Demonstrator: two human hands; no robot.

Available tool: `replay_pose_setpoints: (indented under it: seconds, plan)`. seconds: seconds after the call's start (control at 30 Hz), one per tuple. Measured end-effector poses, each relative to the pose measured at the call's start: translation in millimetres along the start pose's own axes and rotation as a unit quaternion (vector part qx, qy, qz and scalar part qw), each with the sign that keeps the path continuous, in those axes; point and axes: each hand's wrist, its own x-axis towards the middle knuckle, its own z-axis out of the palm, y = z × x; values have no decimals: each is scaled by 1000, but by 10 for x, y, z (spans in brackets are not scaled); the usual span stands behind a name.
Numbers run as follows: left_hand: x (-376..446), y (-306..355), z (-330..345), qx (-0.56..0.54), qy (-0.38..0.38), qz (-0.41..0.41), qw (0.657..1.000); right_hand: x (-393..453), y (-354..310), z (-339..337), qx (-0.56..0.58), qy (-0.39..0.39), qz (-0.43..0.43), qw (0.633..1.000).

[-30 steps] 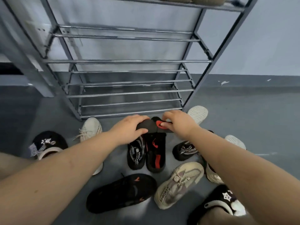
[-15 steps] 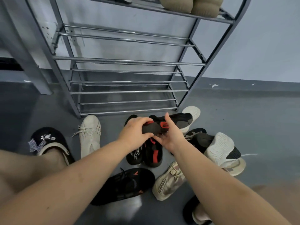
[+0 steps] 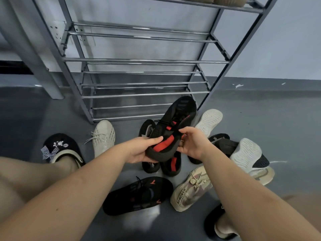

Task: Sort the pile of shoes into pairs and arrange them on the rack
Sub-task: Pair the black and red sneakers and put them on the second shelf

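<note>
A black sneaker with red lining (image 3: pixel 175 124) is lifted above the pile, toe pointing toward the rack. My left hand (image 3: pixel 140 150) grips its heel from the left and below. My right hand (image 3: pixel 192 143) holds its right side at the collar. Under it on the floor lie a matching black-and-red sneaker (image 3: pixel 171 165) and a black shoe with white lettering (image 3: pixel 147 133). The grey metal rack (image 3: pixel 139 61) stands behind, its lower tiers bare and tan shoes (image 3: pixel 227 0) on the top tier.
On the grey floor lie a cream knit sneaker (image 3: pixel 104 138), a black sneaker with red marks (image 3: pixel 139 195), a beige sneaker (image 3: pixel 189 188), and overturned white-soled shoes (image 3: pixel 245 153). My feet wear black slippers, left (image 3: pixel 59 146) and right (image 3: pixel 217 225). A wall stands behind the rack.
Both hands have raised the black-and-red sneaker off the pile and turned its toe up toward the rack. The camera has tilted up a little.
</note>
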Motion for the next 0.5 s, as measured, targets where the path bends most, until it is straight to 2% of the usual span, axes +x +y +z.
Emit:
replay_pose_setpoints:
  seconds: [0.17, 0.27, 0.4, 0.5]
  plan:
    - [168, -124, -71, -88, 32, -6, 996, 235, 99, -26, 3, 31, 12, 999]
    - [297, -231, -168, -131, 82, -6, 988, 400, 182, -115, -71, 74, 41, 994]
    - [490, -363, -327, -151, 153, -7, 977, 517, 432, -356, -215, 202, 63, 953]
    - [650, -428, -360, -154, 174, -21, 972, 627, 622, -564, -315, 242, 124, 909]
